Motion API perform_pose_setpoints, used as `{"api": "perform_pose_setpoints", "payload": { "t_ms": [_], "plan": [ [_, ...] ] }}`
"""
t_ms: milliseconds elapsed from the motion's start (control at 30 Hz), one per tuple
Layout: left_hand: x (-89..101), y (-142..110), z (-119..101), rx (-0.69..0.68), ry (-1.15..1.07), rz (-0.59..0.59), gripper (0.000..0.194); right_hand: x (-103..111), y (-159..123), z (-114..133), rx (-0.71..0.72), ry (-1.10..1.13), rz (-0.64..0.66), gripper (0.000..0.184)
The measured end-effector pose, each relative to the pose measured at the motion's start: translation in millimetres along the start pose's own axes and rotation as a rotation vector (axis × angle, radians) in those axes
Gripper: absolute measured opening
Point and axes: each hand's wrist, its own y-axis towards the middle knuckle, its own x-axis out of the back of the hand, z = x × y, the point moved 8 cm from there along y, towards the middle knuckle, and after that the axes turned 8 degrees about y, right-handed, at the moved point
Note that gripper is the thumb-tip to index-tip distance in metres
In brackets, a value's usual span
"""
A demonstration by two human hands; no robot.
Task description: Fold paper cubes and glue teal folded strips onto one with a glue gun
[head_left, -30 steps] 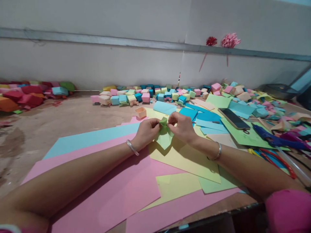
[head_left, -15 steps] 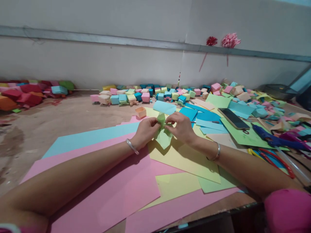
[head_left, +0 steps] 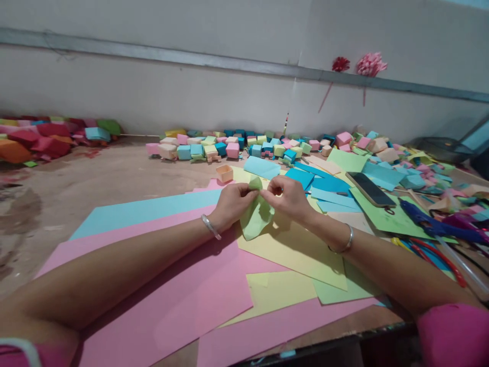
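Observation:
A creased piece of light green paper (head_left: 255, 220) is held up between my two hands, over the yellow sheets. My left hand (head_left: 234, 204) pinches its left side with thumb and fingers. On the other side, my right hand (head_left: 289, 197) has its thumb and fingertips pressed together at the paper's upper right edge. Beneath lie a yellow sheet (head_left: 301, 252) and a large pink sheet (head_left: 171, 300). Just beyond my left hand stands a small open peach paper box (head_left: 224, 174).
Rows of small folded paper boxes (head_left: 233, 150) line the wall, with a red and orange pile (head_left: 49, 145) at left. To the right lie a phone (head_left: 370, 188), a blue glue gun (head_left: 431, 219) and red-handled pliers (head_left: 439, 260). Blue paper pieces (head_left: 324, 184) lie behind my right hand.
The green paper has turned and now shows a broader, more closed face. Both hands stay on it, close together, and the view has shifted slightly.

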Motion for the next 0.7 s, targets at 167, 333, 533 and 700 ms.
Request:
{"api": "perform_pose_setpoints", "payload": {
  "t_ms": [167, 333, 533, 700],
  "plan": [
    [0.3, 2.9, 8.4, 0.038, -0.018, -0.032, 0.017, -7.6, -2.3, 3.9, 0.070, -0.139, 0.116, 0.011],
    [1.1, 3.3, 8.7, 0.007, 0.013, -0.044, 0.018, -12.8, -7.4, 9.9, 0.123, -0.280, 0.135, 0.019],
    [1.2, 1.2, 0.4, -0.070, 0.037, -0.007, 0.019, -13.4, -7.2, 13.1, 0.155, -0.289, 0.132, 0.017],
    [-0.6, -0.1, -5.6, -0.076, 0.020, 0.043, 0.018, -10.8, -6.9, 10.8, 0.154, -0.266, 0.111, 0.011]
  ]
}}
